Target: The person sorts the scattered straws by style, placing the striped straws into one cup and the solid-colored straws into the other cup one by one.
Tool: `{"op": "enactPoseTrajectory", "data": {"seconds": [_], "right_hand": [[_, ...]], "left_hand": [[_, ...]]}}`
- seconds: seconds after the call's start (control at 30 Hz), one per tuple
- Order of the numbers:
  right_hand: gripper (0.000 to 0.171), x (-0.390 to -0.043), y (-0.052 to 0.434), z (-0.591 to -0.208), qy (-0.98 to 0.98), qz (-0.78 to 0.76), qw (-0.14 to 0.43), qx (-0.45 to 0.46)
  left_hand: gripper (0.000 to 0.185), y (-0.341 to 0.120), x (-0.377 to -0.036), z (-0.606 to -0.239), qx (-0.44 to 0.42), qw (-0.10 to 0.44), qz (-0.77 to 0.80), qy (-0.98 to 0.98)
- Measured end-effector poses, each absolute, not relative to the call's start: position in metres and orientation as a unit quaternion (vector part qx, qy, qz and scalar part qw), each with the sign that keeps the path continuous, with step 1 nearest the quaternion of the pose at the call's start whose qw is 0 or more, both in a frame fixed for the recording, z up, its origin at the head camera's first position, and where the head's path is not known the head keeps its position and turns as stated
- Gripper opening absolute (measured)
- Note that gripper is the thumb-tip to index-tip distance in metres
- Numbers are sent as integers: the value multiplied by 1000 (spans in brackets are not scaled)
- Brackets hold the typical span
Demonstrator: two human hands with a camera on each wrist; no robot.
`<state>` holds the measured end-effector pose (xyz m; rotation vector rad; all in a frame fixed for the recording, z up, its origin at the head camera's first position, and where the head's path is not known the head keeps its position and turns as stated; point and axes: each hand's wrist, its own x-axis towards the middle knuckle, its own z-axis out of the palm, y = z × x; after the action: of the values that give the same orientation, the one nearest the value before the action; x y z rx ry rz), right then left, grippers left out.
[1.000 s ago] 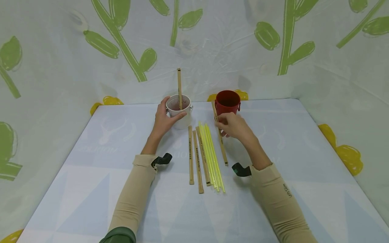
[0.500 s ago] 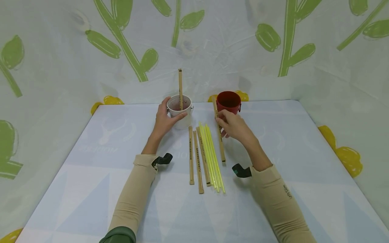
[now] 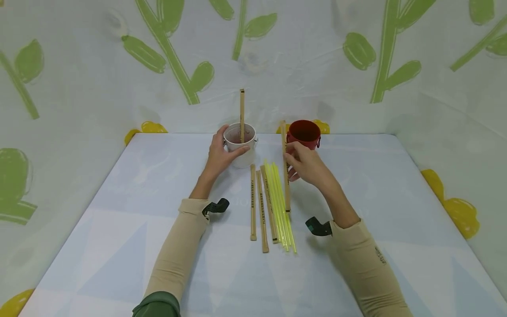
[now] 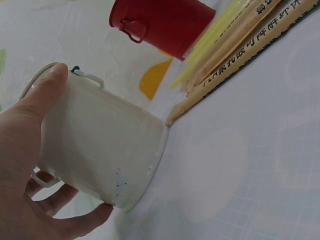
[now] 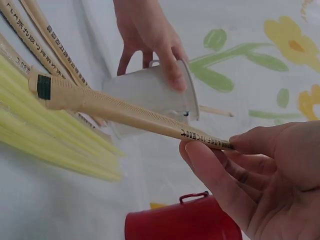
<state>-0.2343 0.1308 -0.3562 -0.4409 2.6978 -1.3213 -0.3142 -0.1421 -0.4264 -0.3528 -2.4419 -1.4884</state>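
My left hand (image 3: pixel 219 154) grips the white bucket (image 3: pixel 242 161) from its left side, thumb at the rim and fingers around the wall. Out of that bucket rises one brown paper-wrapped straw (image 3: pixel 242 110). Between thumb and fingertips, my right hand (image 3: pixel 310 166) pinches another brown paper-wrapped straw (image 5: pixel 120 111) partway along its length, in front of the red bucket (image 3: pixel 313 143). In the head view its lower end overlaps the yellow straws (image 3: pixel 278 202). The red bucket stands to the right of the white one.
Left of the yellow straws, several brown wrapped straws (image 3: pixel 253 202) lie lengthwise on the pale table (image 3: pixel 126 211). Behind the table's far edge hangs a whitish sheet (image 3: pixel 293 66) with green leaf prints.
My right hand has lifted the wrapped straw from its slant toward a straighter line, its lower end shifting left toward the yellow straws. The left hand keeps its grip on the white bucket.
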Motion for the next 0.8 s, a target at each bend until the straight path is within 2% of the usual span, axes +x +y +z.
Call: {"op": "enactPoseTrajectory", "data": {"seconds": [0.33, 0.57, 0.8], "right_hand": [[40, -239, 123, -353, 900, -404, 41, -160], [49, -244, 115, -334, 907, -383, 11, -175], [47, -255, 107, -321, 912, -365, -21, -188]], "left_hand": [[97, -142, -314, -425, -118, 130, -507, -844], [94, -142, -316, -425, -116, 137, -504, -845], [96, -141, -315, -426, -115, 133, -505, -845]]}}
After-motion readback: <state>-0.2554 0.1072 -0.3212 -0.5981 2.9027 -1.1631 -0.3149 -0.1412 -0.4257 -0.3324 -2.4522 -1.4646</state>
